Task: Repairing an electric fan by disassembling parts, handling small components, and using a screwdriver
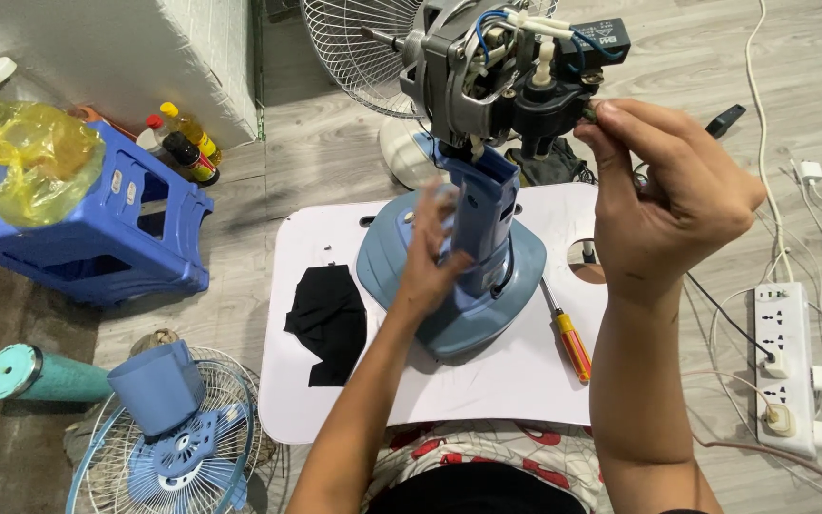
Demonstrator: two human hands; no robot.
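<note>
I see the left hand (430, 262) wrapped round the blue fan neck (483, 214) at frame centre. Right hand (673, 195), upper right, pinches a small part on the bare motor (497, 71); screwdriver (568, 335) lies on the white table (487, 390).

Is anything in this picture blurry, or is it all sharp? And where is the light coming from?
In the head view, the left hand on the blue fan neck is smeared with motion blur, while the right hand at the bare motor is sharp. The light is soft and even, with faint shadows under the fan base on the white table. The floorboards bow towards the edges, a wide-lens effect.
</note>
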